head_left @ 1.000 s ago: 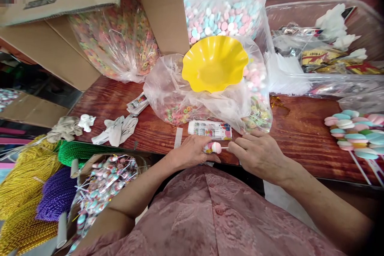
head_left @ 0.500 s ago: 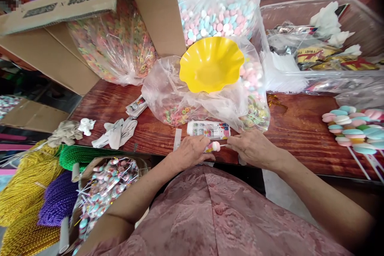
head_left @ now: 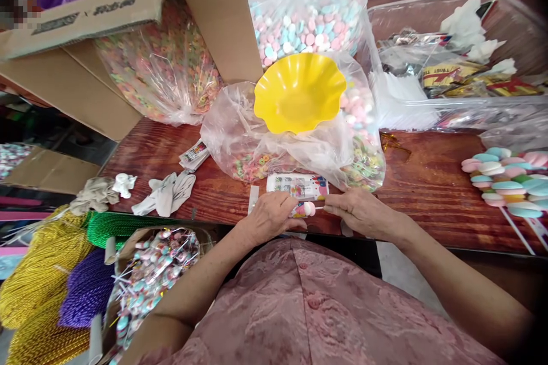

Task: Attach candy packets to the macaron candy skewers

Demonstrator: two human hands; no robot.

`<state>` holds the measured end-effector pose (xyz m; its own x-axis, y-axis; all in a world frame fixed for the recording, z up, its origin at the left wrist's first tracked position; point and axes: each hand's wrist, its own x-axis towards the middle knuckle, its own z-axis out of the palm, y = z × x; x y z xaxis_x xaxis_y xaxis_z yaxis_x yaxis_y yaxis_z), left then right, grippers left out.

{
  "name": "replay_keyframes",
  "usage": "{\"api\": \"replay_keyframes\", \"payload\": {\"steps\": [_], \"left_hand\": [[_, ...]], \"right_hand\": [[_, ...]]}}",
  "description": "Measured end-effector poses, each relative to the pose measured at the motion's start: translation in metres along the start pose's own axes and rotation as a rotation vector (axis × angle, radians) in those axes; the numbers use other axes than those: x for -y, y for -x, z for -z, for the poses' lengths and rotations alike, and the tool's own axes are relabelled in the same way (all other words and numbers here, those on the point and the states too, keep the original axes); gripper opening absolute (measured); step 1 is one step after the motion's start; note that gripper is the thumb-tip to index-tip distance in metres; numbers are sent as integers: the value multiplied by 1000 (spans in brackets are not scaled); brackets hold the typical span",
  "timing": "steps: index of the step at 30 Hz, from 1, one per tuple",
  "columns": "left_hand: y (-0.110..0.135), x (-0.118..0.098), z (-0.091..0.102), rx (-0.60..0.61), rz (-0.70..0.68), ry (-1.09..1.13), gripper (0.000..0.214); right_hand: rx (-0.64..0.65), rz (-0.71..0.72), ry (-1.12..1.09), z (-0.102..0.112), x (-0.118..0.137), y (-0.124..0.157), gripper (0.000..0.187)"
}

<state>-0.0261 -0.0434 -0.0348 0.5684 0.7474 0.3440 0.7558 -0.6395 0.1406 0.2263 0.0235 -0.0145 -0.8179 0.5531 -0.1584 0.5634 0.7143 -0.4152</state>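
My left hand (head_left: pixel 272 215) is closed around a marshmallow stick (head_left: pixel 309 209), its fingers covering most of the candy. A pale pink and white end shows beyond the fingertips, with a bit of printed wrapping beside them. My right hand (head_left: pixel 363 212) pinches the thin white stick on the right side of the candy. Just behind both hands lie printed clear bags (head_left: pixel 295 185) flat on the table. A small clear strip (head_left: pixel 253 197) is left of them.
A yellow scalloped bowl (head_left: pixel 299 94) sits on candy bags behind my hands. Finished marshmallow sticks (head_left: pixel 507 182) lie at right, below a clear plastic bin (head_left: pixel 454 104). Gloves (head_left: pixel 165 194) and an open cardboard box (head_left: pixel 220 17) are at left. A container of wrapped sticks (head_left: pixel 158 271) stands below the table edge.
Both hands keep nearly the same place and hold. My left fingers have shifted slightly, and a little more printed wrapping shows beside the candy. The camera view has tilted a little.
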Motion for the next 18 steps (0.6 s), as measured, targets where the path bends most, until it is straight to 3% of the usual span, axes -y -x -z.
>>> {"api": "replay_keyframes", "payload": {"steps": [6,11,18], "left_hand": [[0,-2,-1,82,12,-8,50],[-7,-5,-1,230,126,98,50],[-24,-16,-1,337,280,244,30]], "right_hand": [[6,1,107,5,13,0,34],[-94,92,309,8,30,-1,16],[-194,198,366,1,50,-18,12]]}}
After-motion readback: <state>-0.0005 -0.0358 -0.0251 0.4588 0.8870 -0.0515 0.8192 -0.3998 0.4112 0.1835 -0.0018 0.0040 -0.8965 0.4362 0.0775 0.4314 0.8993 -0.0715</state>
